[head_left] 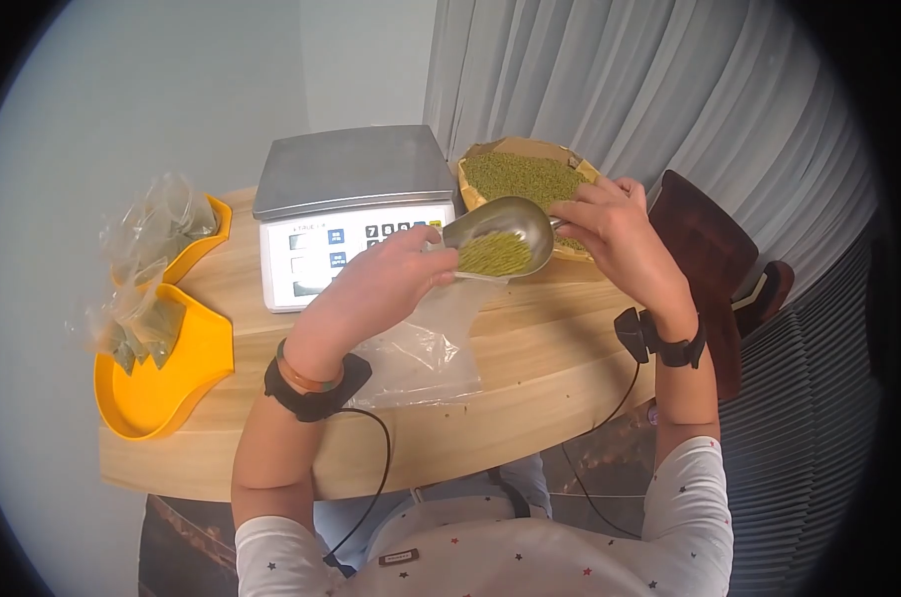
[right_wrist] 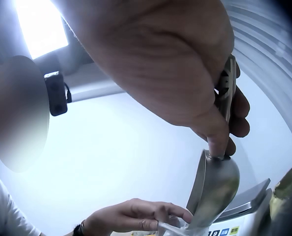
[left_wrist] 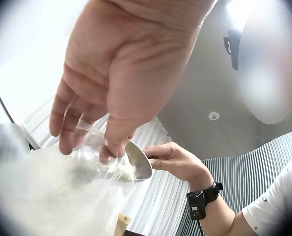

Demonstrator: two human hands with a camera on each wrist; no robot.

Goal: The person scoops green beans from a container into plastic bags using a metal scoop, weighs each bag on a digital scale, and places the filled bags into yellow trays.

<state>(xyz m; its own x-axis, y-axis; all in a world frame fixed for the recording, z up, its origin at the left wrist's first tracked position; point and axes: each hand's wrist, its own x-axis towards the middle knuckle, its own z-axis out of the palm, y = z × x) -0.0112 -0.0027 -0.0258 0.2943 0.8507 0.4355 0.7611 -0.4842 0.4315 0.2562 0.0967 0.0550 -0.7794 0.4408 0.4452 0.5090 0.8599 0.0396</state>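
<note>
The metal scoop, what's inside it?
A heap of small green grains lies inside the metal scoop, with shiny bare metal showing around part of it. The scoop's floor under the heap is covered, so that can't be seen.

From where I stand, the left forearm [head_left: 279,443] and right forearm [head_left: 685,403] reach forward. The left hand [head_left: 391,277] pinches with its thumb, other fingers loosely bent; the right hand [head_left: 615,234] turns inward, its fingers curled in a grip.
</note>
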